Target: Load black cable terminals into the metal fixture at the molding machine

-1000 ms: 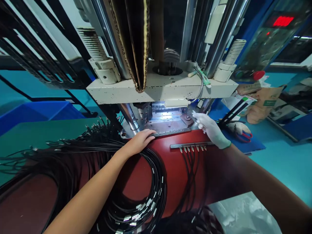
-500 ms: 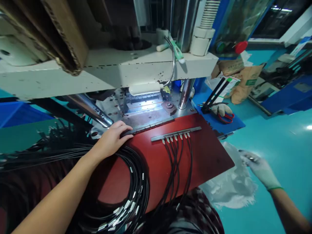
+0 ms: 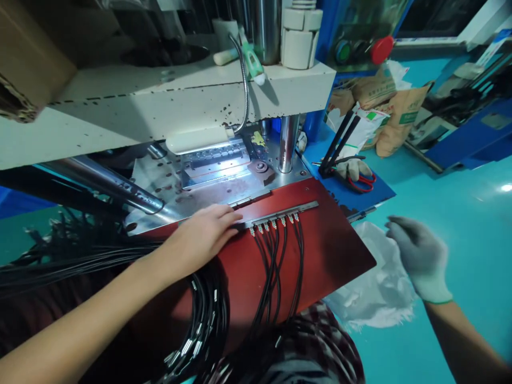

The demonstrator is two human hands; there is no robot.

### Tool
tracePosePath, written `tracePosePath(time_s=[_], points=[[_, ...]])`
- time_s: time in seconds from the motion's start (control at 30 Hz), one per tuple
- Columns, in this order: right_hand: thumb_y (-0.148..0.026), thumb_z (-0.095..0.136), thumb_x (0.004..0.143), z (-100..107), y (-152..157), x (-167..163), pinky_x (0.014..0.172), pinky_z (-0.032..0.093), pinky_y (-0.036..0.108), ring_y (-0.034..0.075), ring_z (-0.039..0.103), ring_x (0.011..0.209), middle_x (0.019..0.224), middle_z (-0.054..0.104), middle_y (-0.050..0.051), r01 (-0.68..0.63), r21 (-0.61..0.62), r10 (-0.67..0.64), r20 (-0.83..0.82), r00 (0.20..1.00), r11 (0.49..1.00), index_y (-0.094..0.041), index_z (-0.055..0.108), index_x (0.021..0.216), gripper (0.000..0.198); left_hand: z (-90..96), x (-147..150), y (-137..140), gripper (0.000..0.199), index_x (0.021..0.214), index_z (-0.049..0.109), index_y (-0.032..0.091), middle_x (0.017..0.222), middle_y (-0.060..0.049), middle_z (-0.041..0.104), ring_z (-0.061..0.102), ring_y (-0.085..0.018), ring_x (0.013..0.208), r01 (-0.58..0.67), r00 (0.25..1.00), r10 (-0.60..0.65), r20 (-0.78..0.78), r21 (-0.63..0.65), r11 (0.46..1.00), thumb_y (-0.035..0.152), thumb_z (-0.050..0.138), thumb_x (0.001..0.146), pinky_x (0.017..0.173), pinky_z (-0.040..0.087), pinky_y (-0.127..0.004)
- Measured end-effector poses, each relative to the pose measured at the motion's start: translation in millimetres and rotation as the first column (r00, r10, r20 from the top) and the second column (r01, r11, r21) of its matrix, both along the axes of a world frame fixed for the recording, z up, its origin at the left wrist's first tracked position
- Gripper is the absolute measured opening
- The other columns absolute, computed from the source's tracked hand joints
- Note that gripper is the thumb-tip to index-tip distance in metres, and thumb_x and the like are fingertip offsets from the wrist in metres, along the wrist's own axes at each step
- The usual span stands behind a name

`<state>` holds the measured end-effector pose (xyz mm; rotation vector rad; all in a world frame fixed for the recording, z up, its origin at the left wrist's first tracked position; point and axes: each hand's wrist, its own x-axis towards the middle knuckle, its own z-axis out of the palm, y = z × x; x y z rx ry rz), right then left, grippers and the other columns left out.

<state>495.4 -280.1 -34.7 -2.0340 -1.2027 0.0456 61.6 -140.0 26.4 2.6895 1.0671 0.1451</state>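
Note:
My bare left hand [image 3: 208, 232] is closed at the left end of a dark metal bar [image 3: 308, 206] lying on the red board [image 3: 332, 250]. Several black cables [image 3: 276, 282] with small metal ends are lined up along this bar and run toward my lap. Behind it, partly covered by my fingers, lies a second narrow bar [image 3: 260, 196] at the board's rear edge. My right hand [image 3: 420, 256], in a white glove with a green cuff, hangs over the floor to the right of the board. Its fingers are curled, and whatever is in them is hidden.
A press with a pale upper plate [image 3: 200, 109] and a steel post [image 3: 287, 144] stands ahead over a lit metal mould [image 3: 218, 168]. A coil of black cables [image 3: 210, 304] lies at left. Red-handled scissors [image 3: 365, 183] and a plastic bag [image 3: 372, 288] are at right.
My left hand has moved from the rear bar to the left end of the bar with cables. My right hand has turned its back up, and a shiny bit seen in it is now hidden.

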Motion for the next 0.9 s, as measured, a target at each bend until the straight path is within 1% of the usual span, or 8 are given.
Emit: tracePosePath(time_s=[0.03, 0.07, 0.1, 0.17, 0.23, 0.37, 0.63, 0.9], points=[[-0.043, 0.062, 0.083, 14.0, 9.6, -27.6, 0.078, 0.052, 0.033, 0.022, 0.067, 0.087, 0.098, 0.071, 0.007, -0.159, 0.026, 0.159, 0.012, 0.987, 0.987, -0.022, 0.07, 0.1, 0.028, -3.3, 10.9, 0.2, 0.034, 0.119, 0.059, 0.015, 0.109, -0.01, 0.06, 0.057, -0.025, 0.102, 0.021, 1.0, -0.021, -0.001, -0.034, 0.999, 0.031, 0.039, 0.097, 0.092, 0.047, -0.04], [-0.041, 0.06, 0.086, 25.1, 18.9, -54.0, 0.076, 0.051, 0.03, 0.02, 0.066, 0.089, 0.099, 0.07, 0.005, -0.338, -0.03, 0.338, 0.01, 0.941, 0.941, -0.024, 0.07, 0.098, 0.023, -7.2, 19.9, 1.3, 0.034, 0.122, 0.058, 0.015, 0.11, -0.011, 0.059, 0.057, -0.025, 0.104, 0.033, 0.999, -0.032, 0.005, -0.063, 0.997, 0.028, 0.041, 0.096, 0.093, 0.047, -0.04], [-0.038, 0.058, 0.088, 33.1, 27.6, -77.9, 0.077, 0.05, 0.029, 0.018, 0.065, 0.088, 0.1, 0.069, 0.004, -0.451, -0.076, 0.454, 0.025, 0.891, 0.889, -0.025, 0.07, 0.098, 0.02, -11.1, 26.7, 3.0, 0.033, 0.123, 0.057, 0.014, 0.111, -0.011, 0.059, 0.056, -0.025, 0.105, 0.038, 0.999, -0.036, 0.019, -0.091, 0.995, 0.026, 0.043, 0.095, 0.094, 0.047, -0.04], [-0.033, 0.056, 0.09, 40.4, 43.5, -114.7, 0.074, 0.048, 0.027, 0.015, 0.063, 0.081, 0.096, 0.067, 0.002, -0.564, -0.18, 0.574, 0.007, 0.819, 0.806, -0.025, 0.068, 0.101, 0.018, -17.4, 33.8, 6.6, 0.033, 0.123, 0.057, 0.015, 0.112, -0.011, 0.058, 0.056, -0.024, 0.105, 0.04, 0.998, -0.031, 0.062, -0.147, 0.988, 0.022, 0.046, 0.093, 0.095, 0.047, -0.039], [-0.032, 0.057, 0.089, 40.1, 57.4, -136.6, 0.07, 0.046, 0.027, 0.014, 0.061, 0.074, 0.089, 0.065, 0.001, -0.556, -0.263, 0.576, 0.0, 0.817, 0.788, -0.024, 0.068, 0.096, 0.015, -21.2, 34.3, 8.9, 0.032, 0.122, 0.058, 0.016, 0.111, -0.01, 0.057, 0.056, -0.023, 0.105, 0.04, 0.994, -0.019, 0.111, -0.189, 0.981, 0.02, 0.048, 0.092, 0.094, 0.047, -0.038], [-0.036, 0.061, 0.085, 35.7, 76.4, -154.4, 0.069, 0.041, 0.028, 0.015, 0.06, 0.075, 0.083, 0.064, -0.001, -0.433, -0.376, 0.499, 0.097, 0.861, 0.819, -0.023, 0.062, 0.077, 0.016, -25.0, 28.8, 8.7, 0.031, 0.12, 0.06, 0.016, 0.11, -0.01, 0.058, 0.056, -0.022, 0.103, 0.042, 0.981, 0.004, 0.196, -0.227, 0.973, 0.017, 0.049, 0.091, 0.094, 0.046, -0.037], [-0.029, 0.055, 0.08, 33.9, 83.8, -173.6, 0.061, 0.031, 0.029, 0.018, 0.06, 0.074, 0.073, 0.063, 0.0, -0.23, -0.468, 0.38, 0.257, 0.889, 0.853, -0.022, 0.053, 0.066, 0.016, -33.5, 25.3, 8.0, 0.028, 0.117, 0.062, 0.017, 0.108, -0.008, 0.058, 0.056, -0.02, 0.103, 0.081, 0.936, 0.028, 0.352, -0.291, 0.953, 0.017, 0.05, 0.092, 0.093, 0.045, -0.034], [-0.03, 0.053, 0.08, 31.0, 84.7, -178.2, 0.056, 0.027, 0.03, 0.018, 0.059, 0.067, 0.073, 0.064, 0.001, -0.207, -0.463, 0.374, 0.304, 0.876, 0.862, -0.022, 0.056, 0.07, 0.013, -34.8, 26.0, 7.1, 0.028, 0.116, 0.062, 0.017, 0.109, -0.008, 0.059, 0.056, -0.019, 0.106, 0.12, 0.913, 0.016, 0.409, -0.303, 0.945, 0.015, 0.049, 0.092, 0.096, 0.045, -0.034]])
